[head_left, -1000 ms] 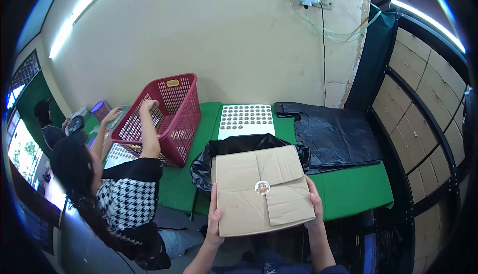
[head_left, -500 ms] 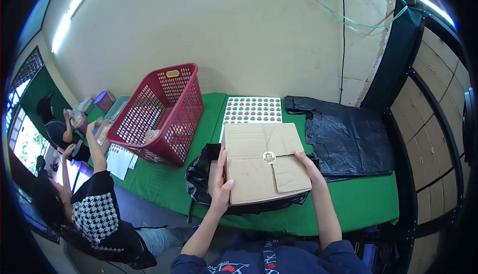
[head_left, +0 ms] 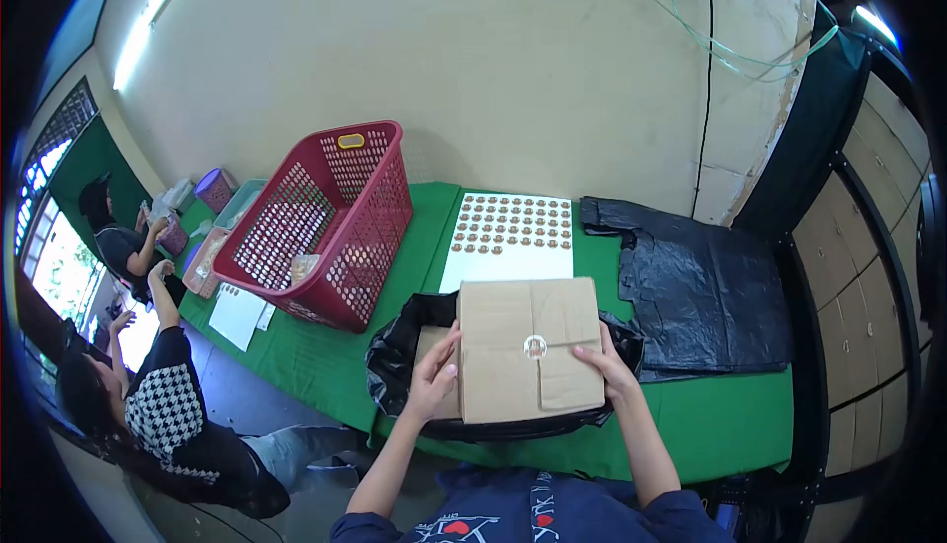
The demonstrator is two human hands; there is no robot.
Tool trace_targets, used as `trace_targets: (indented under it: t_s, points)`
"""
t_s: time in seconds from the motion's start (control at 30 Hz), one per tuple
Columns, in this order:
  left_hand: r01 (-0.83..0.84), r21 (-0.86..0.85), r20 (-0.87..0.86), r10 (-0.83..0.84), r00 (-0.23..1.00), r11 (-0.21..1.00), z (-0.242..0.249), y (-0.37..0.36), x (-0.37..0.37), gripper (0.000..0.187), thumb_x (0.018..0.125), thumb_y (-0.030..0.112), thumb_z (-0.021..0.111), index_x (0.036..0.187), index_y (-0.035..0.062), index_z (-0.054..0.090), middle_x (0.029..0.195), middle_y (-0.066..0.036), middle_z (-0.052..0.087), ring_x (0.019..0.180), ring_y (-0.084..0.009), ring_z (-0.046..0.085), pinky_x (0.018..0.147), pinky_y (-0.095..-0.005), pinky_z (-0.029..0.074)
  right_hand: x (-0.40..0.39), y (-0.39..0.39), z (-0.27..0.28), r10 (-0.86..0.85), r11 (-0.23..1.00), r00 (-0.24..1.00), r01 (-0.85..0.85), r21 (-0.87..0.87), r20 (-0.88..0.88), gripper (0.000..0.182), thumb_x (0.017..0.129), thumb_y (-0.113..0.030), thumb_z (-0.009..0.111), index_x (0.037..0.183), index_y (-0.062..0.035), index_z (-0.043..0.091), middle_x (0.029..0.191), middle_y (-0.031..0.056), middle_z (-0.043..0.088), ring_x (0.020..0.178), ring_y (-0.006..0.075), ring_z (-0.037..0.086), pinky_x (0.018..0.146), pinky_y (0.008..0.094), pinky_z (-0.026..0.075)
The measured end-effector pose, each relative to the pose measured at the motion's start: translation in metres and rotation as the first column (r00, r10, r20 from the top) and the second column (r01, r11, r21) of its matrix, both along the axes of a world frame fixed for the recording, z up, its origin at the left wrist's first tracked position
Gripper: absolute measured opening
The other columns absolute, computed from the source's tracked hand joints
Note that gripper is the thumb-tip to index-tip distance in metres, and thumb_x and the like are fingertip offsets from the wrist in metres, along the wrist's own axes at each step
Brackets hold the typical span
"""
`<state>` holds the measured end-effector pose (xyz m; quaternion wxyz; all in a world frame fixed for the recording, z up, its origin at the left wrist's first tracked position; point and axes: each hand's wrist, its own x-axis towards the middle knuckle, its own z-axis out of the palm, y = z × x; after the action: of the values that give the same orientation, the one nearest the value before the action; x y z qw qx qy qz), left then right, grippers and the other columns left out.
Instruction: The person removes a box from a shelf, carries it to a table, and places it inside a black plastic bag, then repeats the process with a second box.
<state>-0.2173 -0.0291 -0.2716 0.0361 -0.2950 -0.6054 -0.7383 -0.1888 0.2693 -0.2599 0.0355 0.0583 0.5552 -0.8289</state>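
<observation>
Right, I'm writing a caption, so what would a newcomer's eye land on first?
Probably the big red basket, left of centre on the green table. Then the cardboard box with its round sticker, between left hand and right hand, over the black bag.

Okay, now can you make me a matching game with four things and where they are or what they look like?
Things:
1. basket
2. sticker sheet
3. cardboard box with one round sticker on top
4. folded black plastic

Places and looks:
A. between the person's left hand and right hand
B. white, with rows of little round pictures
C. lying flat on the right side of the green table
D. dark red and full of holes

Right pairs: 1-D, 2-B, 3-A, 4-C
</observation>
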Motion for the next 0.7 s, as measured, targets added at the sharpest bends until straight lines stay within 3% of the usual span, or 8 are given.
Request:
trace_targets:
  t_s: [0.1, 0.17, 0.23, 0.27, 0.37, 0.47, 0.6, 0.7]
  points:
    - [-0.023, -0.362, 0.245, 0.118, 0.962, 0.932, 0.009, -0.011, -0.008, 0.046, 0.088, 0.012, 0.05, 0.131, -0.0042, 0.041, 0.136, -0.019, 0.044, 0.129, -0.026, 0.039, 0.105, -0.0344, 0.031, 0.011, 0.014, -0.009, -0.031, 0.991, 0.998, 0.038, 0.126, -0.06, 0.086, 0.07, -0.01, 0.077, 0.136, -0.011, 0.022, 0.132, 0.0158, 0.038, 0.123, 0.0276, 0.039, 0.1, 0.0411, 0.037]
    - [-0.079, -0.634, 0.124, 0.202, 0.971, 0.769, -0.005, -0.007, -0.024, 0.047, 0.088, 0.018, 0.051, 0.13, -0.0014, 0.042, 0.132, -0.021, 0.047, 0.126, -0.032, 0.042, 0.103, -0.0383, 0.034, 0.015, 0.019, -0.007, -0.048, 0.973, 0.996, 0.064, 0.22, -0.077, 0.087, 0.068, -0.009, 0.077, 0.135, -0.0098, 0.021, 0.133, 0.0168, 0.037, 0.125, 0.0277, 0.037, 0.102, 0.0417, 0.034]
    - [-0.082, -0.847, -0.021, 0.122, 0.992, 0.526, -0.041, -0.003, -0.04, 0.05, 0.088, 0.022, 0.051, 0.132, 0.0017, 0.041, 0.134, -0.023, 0.044, 0.127, -0.0366, 0.039, 0.105, -0.0404, 0.032, 0.015, 0.028, -0.01, -0.061, 0.975, 0.996, 0.075, 0.21, -0.07, 0.086, 0.068, -0.009, 0.077, 0.134, -0.0097, 0.022, 0.132, 0.0162, 0.038, 0.125, 0.0275, 0.037, 0.103, 0.0421, 0.032]
    - [-0.078, -0.92, -0.043, 0.099, 0.994, 0.385, -0.068, 0.003, -0.046, 0.059, 0.088, 0.03, 0.052, 0.139, 0.0095, 0.033, 0.143, -0.023, 0.03, 0.129, -0.0453, 0.031, 0.107, -0.0469, 0.028, 0.018, 0.032, -0.011, -0.064, 0.98, 0.996, 0.073, 0.186, -0.055, 0.087, 0.067, -0.009, 0.077, 0.135, -0.0096, 0.022, 0.132, 0.0158, 0.039, 0.125, 0.0275, 0.037, 0.103, 0.0422, 0.032]
    - [0.086, -0.995, 0.085, 0.041, 0.996, -0.044, -0.07, 0.042, -0.052, 0.072, 0.086, 0.04, 0.055, 0.145, 0.0159, 0.022, 0.15, -0.019, 0.013, 0.132, -0.0512, 0.017, 0.108, -0.0514, 0.023, 0.013, 0.055, -0.019, -0.061, 0.987, 0.998, 0.061, 0.149, -0.001, 0.086, 0.068, -0.007, 0.076, 0.135, -0.0095, 0.023, 0.133, 0.0154, 0.04, 0.125, 0.0268, 0.038, 0.102, 0.0414, 0.033]
    - [0.153, -0.978, 0.144, 0.073, 0.987, -0.139, -0.079, 0.053, -0.049, 0.088, 0.08, 0.051, 0.06, 0.147, 0.0205, 0.012, 0.153, -0.014, 0.001, 0.134, -0.0525, 0.004, 0.104, -0.061, 0.024, 0.016, 0.073, -0.023, -0.067, 0.982, 0.998, 0.064, 0.18, 0.011, 0.085, 0.068, -0.007, 0.076, 0.135, -0.0092, 0.023, 0.132, 0.016, 0.041, 0.124, 0.0267, 0.039, 0.102, 0.0404, 0.033]
    - [0.071, -0.989, 0.059, 0.091, 0.994, -0.132, -0.113, 0.052, -0.044, 0.104, 0.071, 0.056, 0.067, 0.147, 0.0218, 0.004, 0.153, -0.009, -0.006, 0.135, -0.0491, -0.005, 0.095, -0.0701, 0.029, 0.02, 0.101, -0.019, -0.1, 0.967, 0.995, 0.093, 0.239, 0.018, 0.085, 0.068, -0.009, 0.076, 0.135, -0.0089, 0.023, 0.129, 0.0179, 0.044, 0.121, 0.0275, 0.042, 0.1, 0.0401, 0.035]
    - [0.023, -0.994, 0.023, 0.007, 1.0, -0.108, -0.125, 0.05, -0.045, 0.107, 0.071, 0.059, 0.065, 0.146, 0.008, 0.009, 0.148, -0.029, -0.002, 0.133, -0.0544, -0.002, 0.11, -0.0548, 0.003, 0.025, 0.109, -0.022, -0.119, 0.953, 0.992, 0.102, 0.286, 0.044, 0.086, 0.067, -0.01, 0.077, 0.134, -0.0089, 0.023, 0.13, 0.0193, 0.042, 0.121, 0.0294, 0.042, 0.099, 0.041, 0.036]
